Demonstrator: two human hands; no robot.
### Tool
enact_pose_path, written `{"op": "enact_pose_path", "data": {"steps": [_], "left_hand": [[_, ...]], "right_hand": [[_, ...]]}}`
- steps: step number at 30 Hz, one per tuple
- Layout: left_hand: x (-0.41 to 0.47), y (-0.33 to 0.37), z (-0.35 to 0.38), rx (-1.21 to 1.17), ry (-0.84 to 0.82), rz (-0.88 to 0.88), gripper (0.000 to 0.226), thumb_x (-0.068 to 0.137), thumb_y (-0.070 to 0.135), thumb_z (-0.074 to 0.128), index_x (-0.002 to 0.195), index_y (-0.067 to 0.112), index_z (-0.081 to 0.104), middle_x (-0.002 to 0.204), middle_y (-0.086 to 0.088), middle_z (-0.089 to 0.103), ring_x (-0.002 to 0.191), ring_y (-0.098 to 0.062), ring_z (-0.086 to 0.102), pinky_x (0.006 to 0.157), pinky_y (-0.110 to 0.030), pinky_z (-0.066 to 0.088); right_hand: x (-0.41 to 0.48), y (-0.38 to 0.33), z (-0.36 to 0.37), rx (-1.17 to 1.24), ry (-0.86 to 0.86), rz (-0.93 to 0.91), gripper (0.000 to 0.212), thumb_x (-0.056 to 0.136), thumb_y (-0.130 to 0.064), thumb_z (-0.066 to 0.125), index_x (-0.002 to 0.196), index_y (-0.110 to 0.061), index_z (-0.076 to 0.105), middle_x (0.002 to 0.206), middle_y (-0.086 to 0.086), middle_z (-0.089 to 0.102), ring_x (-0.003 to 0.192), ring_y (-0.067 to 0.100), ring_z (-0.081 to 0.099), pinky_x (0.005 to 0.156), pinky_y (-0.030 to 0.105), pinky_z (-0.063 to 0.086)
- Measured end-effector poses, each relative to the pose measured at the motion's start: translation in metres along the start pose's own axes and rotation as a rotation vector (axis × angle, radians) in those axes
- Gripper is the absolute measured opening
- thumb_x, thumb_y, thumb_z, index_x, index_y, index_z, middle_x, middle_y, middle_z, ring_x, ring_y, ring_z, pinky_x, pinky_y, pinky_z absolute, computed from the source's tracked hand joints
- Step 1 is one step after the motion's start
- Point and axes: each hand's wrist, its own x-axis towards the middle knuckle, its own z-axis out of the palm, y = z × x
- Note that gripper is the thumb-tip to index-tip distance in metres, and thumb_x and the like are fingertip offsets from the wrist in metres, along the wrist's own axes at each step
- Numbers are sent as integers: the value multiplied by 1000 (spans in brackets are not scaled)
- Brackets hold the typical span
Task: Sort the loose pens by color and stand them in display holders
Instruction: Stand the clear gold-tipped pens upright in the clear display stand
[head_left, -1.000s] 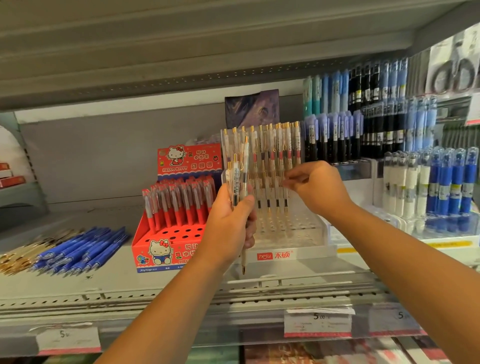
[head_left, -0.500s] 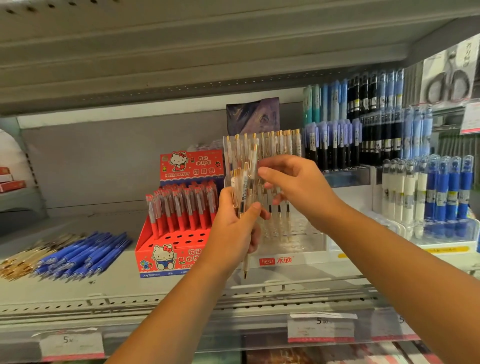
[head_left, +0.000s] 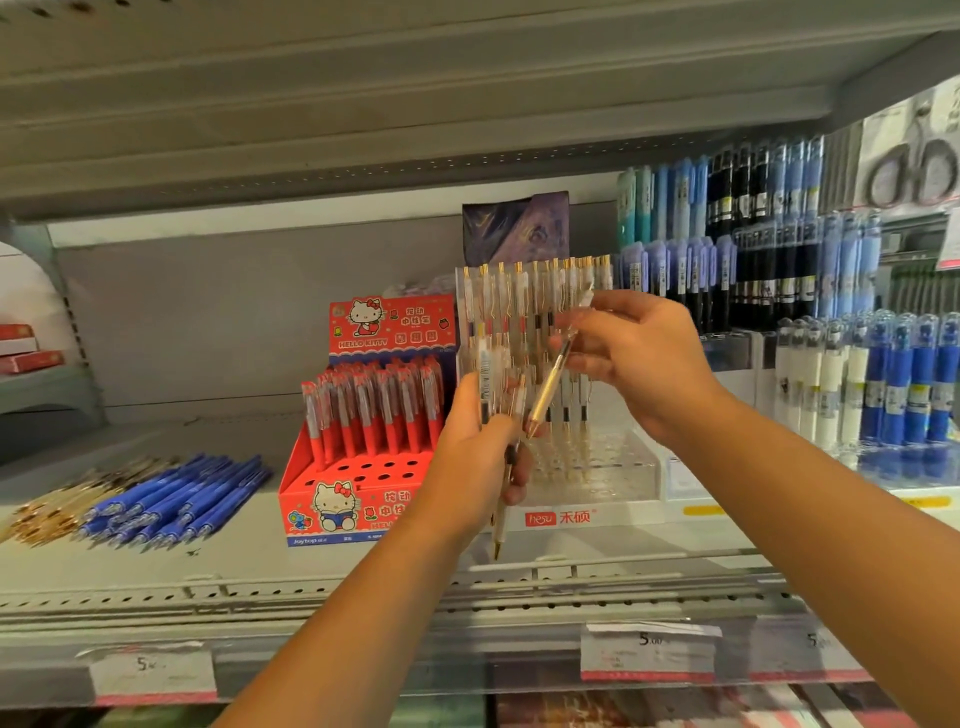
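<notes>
The left hand (head_left: 475, 457) grips a bunch of clear pens (head_left: 487, 374) upright before the clear holder (head_left: 623, 465) on the shelf (head_left: 249, 566). The right hand (head_left: 644, 364) pinches one gold pen (head_left: 550, 387), tilted, its tip near the bunch. Loose blue pens (head_left: 171, 499) lie left of the red holder (head_left: 358, 470).

Scissors pack (head_left: 914, 166) hangs top R — dark purple card (head_left: 514, 228) stands at shelf back. Price label (head_left: 649, 652) on front rail reads 5.00. Red boxes (head_left: 31, 361) stacked far L.
</notes>
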Motion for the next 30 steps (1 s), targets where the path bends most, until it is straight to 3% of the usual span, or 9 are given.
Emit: {"op": "enact_pose_path", "data": {"steps": [3, 7, 10, 12, 16, 20, 24, 30], "left_hand": [[2, -2, -1, 13, 34, 11, 35, 83, 5, 42, 102, 31, 55, 84, -1, 66, 53, -15, 50, 43, -28, 39], [3, -3, -2, 33, 59, 18, 39, 87, -1, 40, 111, 26, 52, 84, -1, 69, 56, -14, 52, 47, -27, 44], [4, -4, -2, 62, 77, 18, 29, 94, -2, 44, 116, 14, 55, 79, 3, 70, 59, -11, 57, 52, -24, 49], [5, -5, -2, 103, 99, 22, 22, 96, 1, 47, 111, 11, 60, 77, 1, 69, 63, -10, 61, 55, -22, 50], [5, -3, 0, 122, 130, 51, 22, 100, 5, 47, 110, 22, 58, 87, 2, 73, 71, -12, 67, 58, -23, 51], [4, -2, 1, 109, 112, 57, 24, 104, 8, 43, 122, 22, 52, 94, 4, 74, 75, -11, 69, 60, -22, 54], [3, -1, 2, 74, 100, 57, 30, 105, 8, 39, 126, 28, 49, 97, 4, 73, 78, -13, 70, 63, -28, 59], [2, 0, 2, 36, 80, 32, 27, 106, 13, 40, 126, 27, 53, 104, 9, 73, 88, -20, 72, 69, -38, 62]], "right_hand": [[5, -4, -11, -19, 59, -31, 29, 87, 3, 63, 115, 0, 56, 93, 13, 74, 81, 26, 75, 71, 39, 62], [12, -3, -25, -220, 116, -147, 20, 90, -1, 60, 100, -18, 64, 80, -4, 75, 74, 15, 74, 59, 25, 58], [16, 5, -36, -351, 138, -192, 28, 92, 2, 54, 113, -14, 65, 90, -1, 72, 80, 15, 72, 60, 22, 58], [19, 13, -43, -397, 133, -205, 28, 94, 2, 54, 111, -19, 63, 94, -1, 69, 84, 16, 70, 62, 24, 59], [22, 30, -51, -472, 116, -169, 30, 96, 1, 54, 117, -18, 61, 97, -1, 66, 91, 18, 68, 73, 33, 61], [25, 37, -52, -483, 83, -136, 36, 95, 6, 53, 120, -19, 61, 94, -6, 65, 85, 9, 66, 64, 20, 59], [27, 45, -50, -610, 28, -107, 39, 94, 6, 54, 126, -16, 61, 93, -5, 64, 88, 10, 65, 68, 21, 58], [29, 49, -49, -853, 13, -114, 29, 88, 6, 57, 104, -19, 61, 80, -11, 65, 77, 3, 61, 65, 25, 52]]}}
